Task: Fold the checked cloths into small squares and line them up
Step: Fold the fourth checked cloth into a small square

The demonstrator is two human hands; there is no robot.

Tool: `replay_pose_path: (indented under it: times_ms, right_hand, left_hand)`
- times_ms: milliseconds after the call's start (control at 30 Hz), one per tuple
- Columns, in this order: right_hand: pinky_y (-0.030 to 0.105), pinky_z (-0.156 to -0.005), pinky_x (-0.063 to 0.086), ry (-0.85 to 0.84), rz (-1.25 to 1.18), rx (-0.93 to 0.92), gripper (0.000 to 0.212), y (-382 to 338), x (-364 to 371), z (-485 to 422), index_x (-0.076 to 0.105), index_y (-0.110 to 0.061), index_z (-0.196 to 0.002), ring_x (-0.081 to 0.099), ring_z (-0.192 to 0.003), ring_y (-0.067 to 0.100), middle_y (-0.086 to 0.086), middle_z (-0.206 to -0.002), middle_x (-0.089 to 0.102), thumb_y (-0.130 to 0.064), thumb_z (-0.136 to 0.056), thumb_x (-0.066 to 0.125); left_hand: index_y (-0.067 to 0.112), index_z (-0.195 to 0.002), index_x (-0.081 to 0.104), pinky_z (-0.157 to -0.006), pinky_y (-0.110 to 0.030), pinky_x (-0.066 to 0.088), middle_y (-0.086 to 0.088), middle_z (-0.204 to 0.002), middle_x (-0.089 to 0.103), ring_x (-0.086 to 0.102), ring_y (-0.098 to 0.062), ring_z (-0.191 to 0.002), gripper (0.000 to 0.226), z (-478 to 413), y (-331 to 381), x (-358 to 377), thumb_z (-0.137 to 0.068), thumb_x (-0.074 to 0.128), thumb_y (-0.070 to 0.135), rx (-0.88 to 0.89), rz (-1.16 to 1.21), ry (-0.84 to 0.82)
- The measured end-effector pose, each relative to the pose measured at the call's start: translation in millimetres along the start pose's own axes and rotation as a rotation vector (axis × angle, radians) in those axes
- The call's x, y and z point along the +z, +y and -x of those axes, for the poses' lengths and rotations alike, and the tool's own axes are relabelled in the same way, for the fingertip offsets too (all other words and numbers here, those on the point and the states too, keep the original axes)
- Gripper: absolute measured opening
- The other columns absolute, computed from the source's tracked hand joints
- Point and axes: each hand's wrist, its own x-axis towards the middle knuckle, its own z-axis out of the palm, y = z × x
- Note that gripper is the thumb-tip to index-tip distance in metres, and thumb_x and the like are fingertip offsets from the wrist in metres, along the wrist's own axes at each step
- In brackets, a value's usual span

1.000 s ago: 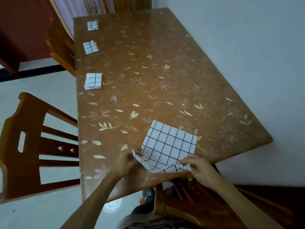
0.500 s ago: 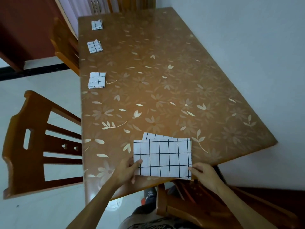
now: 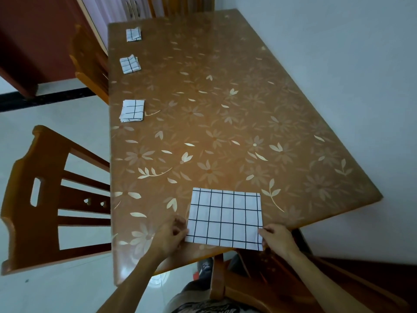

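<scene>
White checked cloth (image 3: 225, 219) folded to a rectangle at the near edge of the brown flowered table (image 3: 225, 109), my left hand (image 3: 171, 233) pinching its near left corner, my right hand (image 3: 276, 238) pinching its near right corner, three small folded squares (image 3: 132, 110) lined along the left edge

Single view only, so no overlap between views to report. Head-worn wide-angle camera, looking forward and steeply down from above the near end of the table (image 3: 225, 109). The table runs away toward 12 o'clock. Forearms enter from 6 o'clock, close to the lens. Straight edges bow visibly toward the frame margins.
</scene>
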Motion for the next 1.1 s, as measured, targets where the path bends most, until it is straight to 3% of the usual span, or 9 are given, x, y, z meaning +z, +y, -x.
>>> replay_pose_path:
  times_ms: [200,333,433,567,667,767,833,967,1100]
  right_hand:
    - [0.041,-0.072,0.059,0.056,-0.012,0.026,0.023,-2,5,0,0.069,-0.01,-0.073,0.069,-0.068,0.023,0.007,-0.066,0.071,-0.025,-0.089,0.061]
    - [0.037,-0.068,0.055,0.066,0.013,0.046,0.023,-6,8,2,0.063,-0.01,-0.07,0.068,-0.07,0.025,0.012,-0.07,0.07,-0.023,-0.088,0.062]
    - [0.034,-0.068,0.054,0.08,0.036,0.066,0.012,-11,7,2,0.063,-0.014,-0.075,0.067,-0.072,0.019,0.006,-0.073,0.07,-0.019,-0.085,0.063]
    - [0.035,-0.075,0.056,0.081,0.02,0.088,0.01,-12,10,4,0.058,-0.016,-0.087,0.065,-0.078,0.015,0.001,-0.082,0.068,-0.017,-0.083,0.067]
    - [0.035,-0.074,0.057,0.068,-0.011,0.122,0.02,-9,12,7,0.053,-0.02,-0.09,0.063,-0.077,0.012,-0.001,-0.084,0.065,-0.016,-0.082,0.07]
    - [0.038,-0.074,0.057,0.069,-0.031,0.14,0.026,-2,14,9,0.051,-0.017,-0.098,0.062,-0.078,0.014,-0.001,-0.086,0.064,-0.016,-0.081,0.071]
    - [0.039,-0.074,0.057,0.077,-0.033,0.145,0.03,1,15,10,0.051,-0.016,-0.102,0.062,-0.079,0.015,-0.001,-0.088,0.063,-0.016,-0.08,0.072]
    - [0.039,-0.069,0.058,0.076,-0.03,0.174,0.033,4,13,10,0.05,-0.016,-0.103,0.063,-0.077,0.015,-0.002,-0.087,0.063,-0.02,-0.079,0.072]
    - [0.033,-0.074,0.054,0.245,0.233,0.038,0.037,-3,15,12,0.045,-0.016,-0.112,0.058,-0.094,0.019,0.003,-0.111,0.053,-0.021,-0.083,0.067]
  left_hand:
    - [0.025,-0.105,0.052,-0.072,-0.03,0.059,0.003,-0.088,0.069,0.066,-0.013,-0.08,0.017,-9,5,7,-0.094,0.064,0.024,0.003,-0.174,0.058]
    - [0.026,-0.103,0.052,-0.067,-0.021,0.053,0.005,-0.091,0.066,0.063,-0.011,-0.083,0.012,-11,15,11,-0.096,0.061,0.028,0.015,-0.205,0.089]
    - [0.025,-0.107,0.053,-0.073,-0.025,0.056,0.004,-0.096,0.068,0.064,-0.014,-0.086,0.012,-13,20,12,-0.098,0.057,0.032,0.017,-0.28,0.101]
    - [0.02,-0.122,0.05,-0.076,-0.033,0.061,-0.003,-0.111,0.066,0.068,-0.022,-0.093,0.027,-17,27,18,-0.1,0.049,0.035,0.122,-0.54,0.193]
    - [0.021,-0.131,0.049,-0.085,-0.037,0.059,-0.006,-0.134,0.053,0.057,-0.026,-0.116,0.034,-23,37,35,-0.098,0.052,0.031,0.296,-0.631,0.179]
    - [0.021,-0.138,0.049,-0.108,-0.046,0.044,-0.011,-0.15,0.044,0.043,-0.032,-0.136,0.048,-27,54,59,-0.092,0.059,0.027,0.511,-0.783,0.107]
    - [0.021,-0.149,0.033,-0.119,-0.049,0.027,-0.014,-0.161,0.023,0.023,-0.035,-0.148,0.063,-24,65,73,-0.093,0.058,0.035,0.59,-0.863,-0.009]
    - [0.023,-0.154,0.014,-0.124,-0.05,0.008,-0.011,-0.165,-0.002,0.0,-0.035,-0.152,0.09,-27,71,85,-0.086,0.066,0.05,0.621,-0.979,-0.152]
    - [0.025,-0.154,0.015,-0.124,-0.048,0.01,-0.011,-0.166,0.001,0.002,-0.034,-0.152,0.069,-35,70,86,-0.097,0.05,0.046,0.632,-1.003,-0.137]
